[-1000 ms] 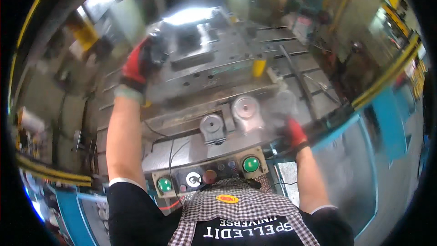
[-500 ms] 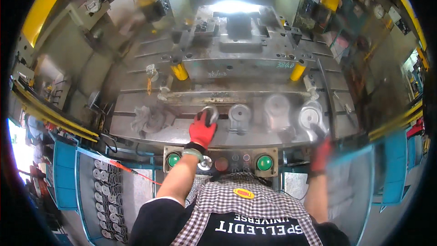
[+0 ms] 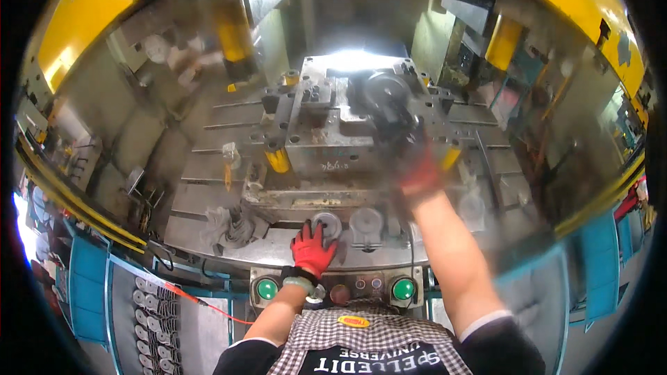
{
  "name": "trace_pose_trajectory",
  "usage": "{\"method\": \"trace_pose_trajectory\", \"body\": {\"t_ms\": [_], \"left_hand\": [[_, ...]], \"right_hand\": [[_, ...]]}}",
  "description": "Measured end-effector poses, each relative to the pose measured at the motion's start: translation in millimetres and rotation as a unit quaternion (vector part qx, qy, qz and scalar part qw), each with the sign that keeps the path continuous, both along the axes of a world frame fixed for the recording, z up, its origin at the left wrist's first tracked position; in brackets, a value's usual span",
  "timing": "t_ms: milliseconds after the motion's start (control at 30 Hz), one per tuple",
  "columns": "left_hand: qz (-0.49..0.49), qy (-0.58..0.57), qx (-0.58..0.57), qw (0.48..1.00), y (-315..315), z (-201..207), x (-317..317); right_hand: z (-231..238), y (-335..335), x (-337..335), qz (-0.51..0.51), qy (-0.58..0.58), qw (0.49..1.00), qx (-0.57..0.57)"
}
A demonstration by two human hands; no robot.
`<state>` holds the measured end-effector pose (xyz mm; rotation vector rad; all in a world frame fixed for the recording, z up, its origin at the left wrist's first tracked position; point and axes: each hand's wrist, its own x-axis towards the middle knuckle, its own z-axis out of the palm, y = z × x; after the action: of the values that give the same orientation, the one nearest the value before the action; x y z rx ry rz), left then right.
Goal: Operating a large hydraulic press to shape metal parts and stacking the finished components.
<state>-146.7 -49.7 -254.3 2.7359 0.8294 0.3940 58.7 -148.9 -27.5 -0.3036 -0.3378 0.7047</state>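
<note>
My left hand [image 3: 313,250], in a red glove with dark fingertips, rests with fingers spread on the left side of a round, ring-like metal part [image 3: 326,225] at the front of the press bed. My right hand [image 3: 415,167], also gloved and smeared by motion, reaches forward over the steel die [image 3: 319,130]. Its fingers are closed on a round metal part with a narrower end [image 3: 386,90], blurred above the die. Beside the left-hand piece lies a similar metal part [image 3: 366,226]. Another round part [image 3: 472,211] shows faintly to the right of my forearm.
A crumpled grey cloth [image 3: 231,228] lies left on the press bed, near a brush [image 3: 228,175]. Two green buttons [image 3: 267,289] [image 3: 403,289] flank the front panel. Yellow posts [image 3: 278,160] stand at the die's front. Stacked metal parts [image 3: 154,326] fill the lower left bin.
My right hand has swung from the right front of the bed forward over the die, carrying a metal part. My left hand stays at its part, fingers more spread. The view has tilted up.
</note>
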Motion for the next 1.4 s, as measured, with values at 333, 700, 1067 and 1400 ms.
{"method": "trace_pose_trajectory", "body": {"t_ms": [333,700,1067,1400], "left_hand": [[0.075,-0.003,-0.046,0.996,47.8,-4.0,-59.2],[0.063,-0.055,-0.078,0.993,48.1,4.1,-92.1],[0.350,0.114,-0.275,0.888,76.0,-117.2,-222.8],[0.340,0.019,-0.327,0.882,81.9,-150.0,-221.4]], "right_hand": [[-34.2,97.6,144.2,0.402,0.379,0.778,0.300],[-77.2,-19.7,-1.0,0.221,0.062,0.973,-0.031],[-279.6,-253.2,-142.8,0.115,-0.663,0.386,-0.631],[-295.3,-259.4,-142.8,0.121,-0.671,0.388,-0.621]]}}
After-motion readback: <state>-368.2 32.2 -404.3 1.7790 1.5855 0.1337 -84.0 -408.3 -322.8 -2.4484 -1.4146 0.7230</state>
